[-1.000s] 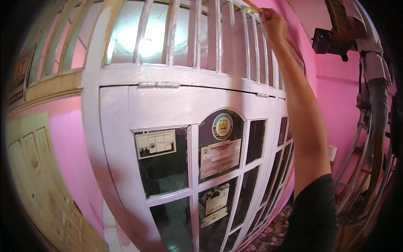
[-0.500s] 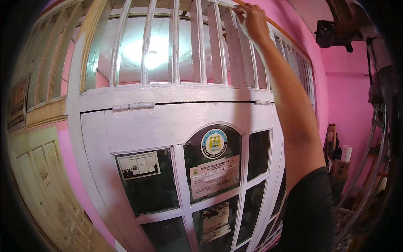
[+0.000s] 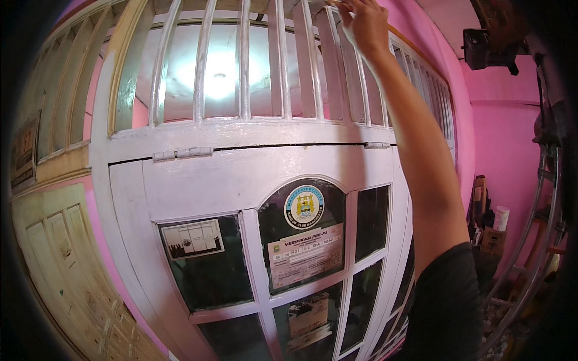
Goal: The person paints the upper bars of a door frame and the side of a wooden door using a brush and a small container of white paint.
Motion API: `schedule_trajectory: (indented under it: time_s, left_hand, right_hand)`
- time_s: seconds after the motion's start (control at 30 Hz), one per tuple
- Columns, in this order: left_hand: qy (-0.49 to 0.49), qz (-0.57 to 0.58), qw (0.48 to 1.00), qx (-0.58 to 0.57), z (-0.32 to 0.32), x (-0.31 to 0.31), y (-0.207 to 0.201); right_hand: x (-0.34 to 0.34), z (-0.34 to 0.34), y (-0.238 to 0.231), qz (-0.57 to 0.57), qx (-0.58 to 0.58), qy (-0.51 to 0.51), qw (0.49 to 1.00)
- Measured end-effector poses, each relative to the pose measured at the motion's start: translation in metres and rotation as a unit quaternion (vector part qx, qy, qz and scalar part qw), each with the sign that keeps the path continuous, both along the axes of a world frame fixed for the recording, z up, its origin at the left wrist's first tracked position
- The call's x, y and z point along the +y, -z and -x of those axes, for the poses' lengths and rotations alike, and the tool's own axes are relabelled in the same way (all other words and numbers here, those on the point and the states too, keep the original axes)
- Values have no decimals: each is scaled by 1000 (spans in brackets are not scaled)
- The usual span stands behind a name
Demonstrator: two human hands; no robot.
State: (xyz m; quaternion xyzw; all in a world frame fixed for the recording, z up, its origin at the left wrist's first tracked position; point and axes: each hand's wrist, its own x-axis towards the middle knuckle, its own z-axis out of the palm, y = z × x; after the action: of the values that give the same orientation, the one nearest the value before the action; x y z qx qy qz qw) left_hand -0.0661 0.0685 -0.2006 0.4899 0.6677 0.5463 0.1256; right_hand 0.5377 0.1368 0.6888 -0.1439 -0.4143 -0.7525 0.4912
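Reaching high by white slats (image 3: 308,60) — right hand (image 3: 365,29) half-curled, hold unclear — open gaps (image 3: 261,72) between slat edges.

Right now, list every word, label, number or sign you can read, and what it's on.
Round crest sticker, arched glass pane: readable rim lettering, wording withheld.
Pale pink paper label, same pane: readable heading and figures, withheld; fine print too small.
Torn sticker, pane below: too blurred.
Black-and-white sticker, left pane: no readable text.
Dark sign, far left: too blurred.
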Motion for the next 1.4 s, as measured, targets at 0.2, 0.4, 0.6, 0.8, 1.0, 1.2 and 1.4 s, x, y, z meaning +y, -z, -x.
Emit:
schedule_trajectory:
  time_s: [0.2, 0.4, 0.6, 0.8, 1.0, 1.2, 1.4]
  left_hand:
    - [8, 24, 998, -59, -21, -2, -32]
    - [20, 9, 996, -82, -19, 7, -18]
    - [29, -11, 995, -92, -23, 2, -18]
    - [41, -25, 991, -123, -24, 15, -22]
    - [18, -29, 997, -68, -18, 0, -12]
    - [9, -45, 992, -120, -31, 0, -31]
    - [-7, -14, 1000, -25, -30, 1, -30]
  right_hand:
    - [14, -16, -16, 156, 12, 15, 988]
    - [5, -6, -18, 48, 37, 43, 997]
    - [-13, -1, 0, 95, 134, -94, 982]
    - [30, -5, -16, 118, 78, 129, 981]
    - [1, -7, -10, -25, 110, 137, 984]
    - [4, -18, -17, 127, -8, 167, 978]
    - [2, -8, -16, -36, 2, 173, 984]
